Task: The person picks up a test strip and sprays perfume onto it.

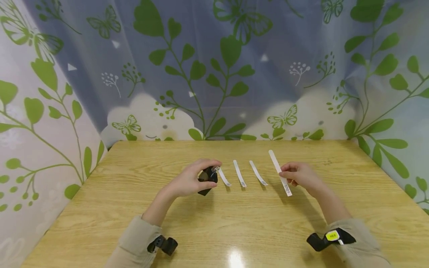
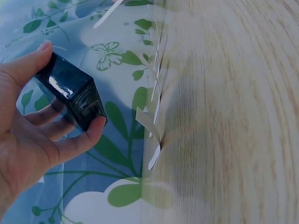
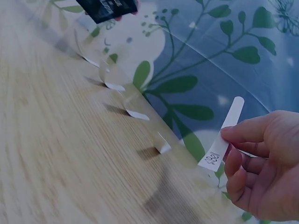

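A dark, glossy perfume bottle point(image 1: 209, 175) is tilted above the table, its clear, shiny top toward the strips. My left hand point(image 1: 191, 178) grips it, thumb on one side and fingers on the other. In the left wrist view, the bottle point(image 2: 72, 86) shows its smooth faces. My right hand point(image 1: 301, 178) pinches a white paper test strip point(image 1: 276, 163) between thumb and fingers. Printed lettering marks the lower end of this strip point(image 3: 212, 158) in the right wrist view. Between the hands lie several curved white strips point(image 1: 239, 174), their ends lifted off the wood.
The light wooden table point(image 1: 221, 223) runs back to a curtain point(image 1: 207, 74) printed with green leaves and butterflies. Black wrist cameras sit at both cuffs, the left camera point(image 1: 164, 245) and the right camera point(image 1: 321, 240). Light glares off the table's near edge.
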`<state>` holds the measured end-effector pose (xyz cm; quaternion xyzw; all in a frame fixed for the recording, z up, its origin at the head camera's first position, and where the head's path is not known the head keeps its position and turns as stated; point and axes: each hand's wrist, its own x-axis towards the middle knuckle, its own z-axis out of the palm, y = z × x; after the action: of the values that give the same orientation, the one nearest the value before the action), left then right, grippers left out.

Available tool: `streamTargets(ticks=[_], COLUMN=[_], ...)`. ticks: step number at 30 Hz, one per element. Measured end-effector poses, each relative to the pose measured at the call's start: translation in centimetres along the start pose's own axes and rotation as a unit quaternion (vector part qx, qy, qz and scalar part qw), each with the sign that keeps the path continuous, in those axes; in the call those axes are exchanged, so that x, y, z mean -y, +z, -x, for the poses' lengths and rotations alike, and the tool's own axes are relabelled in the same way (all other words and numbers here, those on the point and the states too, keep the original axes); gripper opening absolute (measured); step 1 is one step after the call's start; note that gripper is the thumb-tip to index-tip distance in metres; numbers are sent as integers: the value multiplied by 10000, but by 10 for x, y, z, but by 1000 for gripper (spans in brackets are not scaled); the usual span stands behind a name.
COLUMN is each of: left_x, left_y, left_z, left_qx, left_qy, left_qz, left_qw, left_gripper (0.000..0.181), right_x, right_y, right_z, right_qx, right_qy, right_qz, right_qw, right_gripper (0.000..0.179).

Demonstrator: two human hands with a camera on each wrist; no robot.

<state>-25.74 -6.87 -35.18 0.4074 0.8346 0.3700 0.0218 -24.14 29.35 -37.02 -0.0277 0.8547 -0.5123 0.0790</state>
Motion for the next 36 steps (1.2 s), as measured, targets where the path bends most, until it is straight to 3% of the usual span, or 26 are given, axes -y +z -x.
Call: streamTargets(ticks=[7, 22, 36], left_x=[-2, -6, -5], left_y=[1, 5, 8], left_z=[0, -3, -2], left_qx=[-34, -366, -510], left_qy=[-113, -175, -112], left_qz=[113, -90, -501], left_qw=[9999, 9991, 9974], left_gripper=[55, 54, 51], right_x=[10, 17, 26], right_y=[19, 57, 70], right_z=[0, 9, 12], right_qx=[195, 695, 909], right_qy=[-39, -122, -179], right_qz=[-152, -387, -506], right_qw=[9997, 9968, 9944], right_gripper=[25, 17, 16])
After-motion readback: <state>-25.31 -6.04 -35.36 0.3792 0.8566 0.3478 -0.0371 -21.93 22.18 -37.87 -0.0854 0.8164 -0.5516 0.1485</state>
